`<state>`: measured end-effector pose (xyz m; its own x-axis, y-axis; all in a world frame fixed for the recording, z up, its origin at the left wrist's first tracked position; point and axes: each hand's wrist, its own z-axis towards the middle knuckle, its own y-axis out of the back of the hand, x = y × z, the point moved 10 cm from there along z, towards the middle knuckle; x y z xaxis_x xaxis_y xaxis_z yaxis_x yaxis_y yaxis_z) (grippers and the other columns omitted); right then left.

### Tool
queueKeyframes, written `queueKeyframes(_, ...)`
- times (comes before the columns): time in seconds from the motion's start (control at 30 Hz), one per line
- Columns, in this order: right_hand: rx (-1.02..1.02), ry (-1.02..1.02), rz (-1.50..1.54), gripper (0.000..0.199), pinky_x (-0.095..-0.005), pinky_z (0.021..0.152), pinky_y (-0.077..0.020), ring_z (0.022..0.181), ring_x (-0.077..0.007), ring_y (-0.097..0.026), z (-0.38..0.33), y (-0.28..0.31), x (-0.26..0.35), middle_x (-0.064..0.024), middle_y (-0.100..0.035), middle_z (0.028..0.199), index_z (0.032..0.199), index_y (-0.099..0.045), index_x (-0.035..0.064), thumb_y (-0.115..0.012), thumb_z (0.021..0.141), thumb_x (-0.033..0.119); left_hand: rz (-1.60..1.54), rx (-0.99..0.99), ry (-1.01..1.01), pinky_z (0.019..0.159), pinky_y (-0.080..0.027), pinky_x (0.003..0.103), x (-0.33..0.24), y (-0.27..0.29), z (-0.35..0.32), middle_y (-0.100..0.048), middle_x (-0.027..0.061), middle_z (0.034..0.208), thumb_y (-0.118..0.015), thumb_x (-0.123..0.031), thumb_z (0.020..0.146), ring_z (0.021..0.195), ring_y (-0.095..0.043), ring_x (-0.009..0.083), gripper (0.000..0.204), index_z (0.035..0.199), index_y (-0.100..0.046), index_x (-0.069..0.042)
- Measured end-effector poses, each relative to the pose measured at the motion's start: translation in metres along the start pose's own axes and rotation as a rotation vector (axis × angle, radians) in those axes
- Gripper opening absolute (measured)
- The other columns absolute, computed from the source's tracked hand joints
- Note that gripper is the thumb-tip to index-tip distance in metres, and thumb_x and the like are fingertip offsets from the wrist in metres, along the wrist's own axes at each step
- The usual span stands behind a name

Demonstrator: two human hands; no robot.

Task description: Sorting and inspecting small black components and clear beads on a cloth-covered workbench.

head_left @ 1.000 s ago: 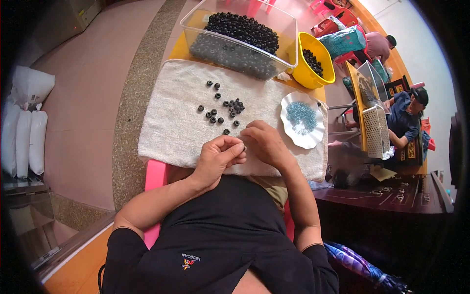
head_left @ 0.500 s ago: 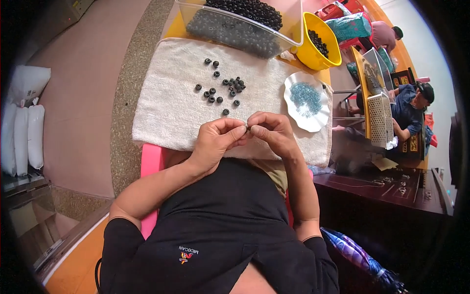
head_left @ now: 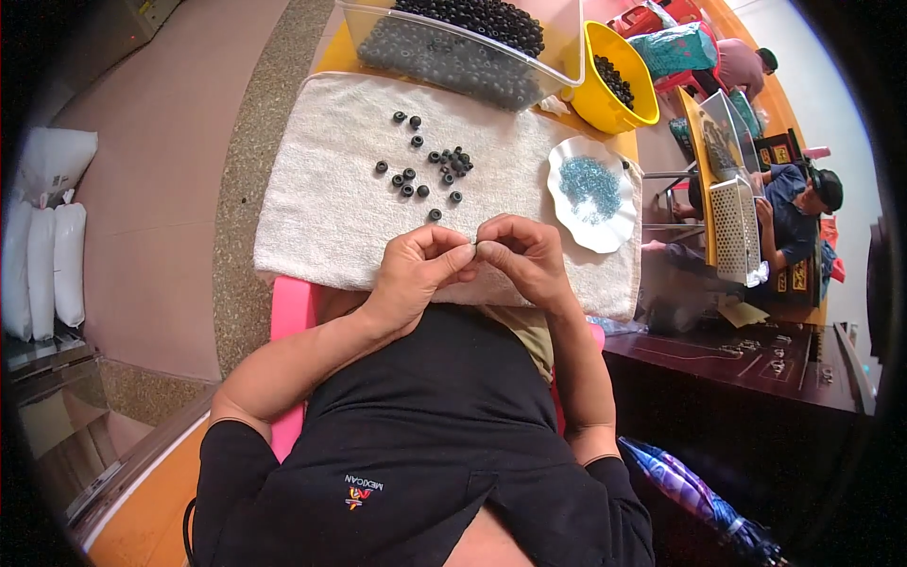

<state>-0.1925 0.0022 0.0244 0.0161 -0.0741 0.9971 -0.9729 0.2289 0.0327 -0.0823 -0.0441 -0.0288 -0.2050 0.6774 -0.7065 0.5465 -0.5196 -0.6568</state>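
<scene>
Grip state: both grips are closed to a narrow pinch. The thumb and forefinger of my left hand meet those of my right hand on one small piece. My fingertips cover most of it, so I cannot tell its exact form.

Location: the piece is held above the near part of the white towel, just in front of my black shirt. Holding it from both sides likely steadies it and keeps it within close view.

Layout: loose black beads lie on the towel beyond my hands, some spread apart, others clumped. The towel covers much of the surface — its nap probably stops round parts from rolling. The clear bin and yellow bucket, both holding black parts, stand at the far side. The white scalloped dish sits to the right, presumably to contain the fine blue beads.

Pose: elbows bent outward, forearms angled inward, wrists near the towel's near edge, palms facing each other, remaining fingers curled.
</scene>
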Motion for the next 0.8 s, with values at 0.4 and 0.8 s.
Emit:
queueKeyframes(0.4,-0.011,0.164,-0.215,0.006,-0.0245,0.075,-0.0462,0.085,-0.0126,-0.059,-0.004,-0.008,0.023,-0.007,-0.063,0.091,0.09,-0.064,-0.003,-0.067,0.085,-0.004,-0.001,0.007,-0.008,0.079,-0.058,0.027,-0.001,0.0,0.0,-0.068,0.0075,0.093,-0.063,-0.008,0.093,0.083,-0.068,0.0139,0.01,0.101,-0.061,-0.002)
queueKeyframes(0.8,-0.236,0.587,-0.622,0.026,-0.0303,0.07,-0.052,0.082,-0.0234,-0.065,-0.025,-0.022,0.053,-0.0138,-0.065,0.094,0.104,-0.065,0.0009,-0.07,0.08,-0.007,-0.085,-0.028,0.007,0.079,-0.057,0.027,-0.004,0.0,-0.001,-0.067,0.0051,0.092,-0.063,-0.008,0.093,0.083,-0.067,0.0126,0.008,0.1,-0.062,-0.003)
